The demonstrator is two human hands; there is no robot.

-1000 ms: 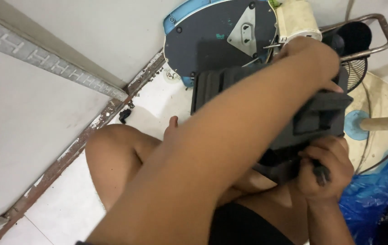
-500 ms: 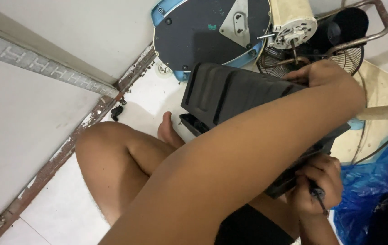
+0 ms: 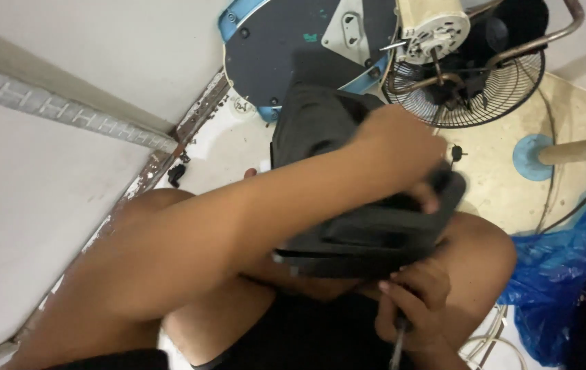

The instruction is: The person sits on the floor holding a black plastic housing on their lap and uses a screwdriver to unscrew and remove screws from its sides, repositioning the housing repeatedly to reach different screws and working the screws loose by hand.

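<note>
Matt black plastic housing (image 3: pixel 368 233); shiny wire fan guard (image 3: pixel 492 96).

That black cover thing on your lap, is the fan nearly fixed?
Done: the fan is already apart, motor and wire guard bare on the floor. In hand: left hand grips the black cover, right hand holds a thin tool. Left: everything remains unassembled.

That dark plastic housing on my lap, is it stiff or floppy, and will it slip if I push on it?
The dark plastic housing looks moulded and ribbed, so probably stiff. It seems light: the left hand steadies it alone. Resting on bare knees, it may slide or tip when the right hand, gripping a thin tool, presses.
</note>
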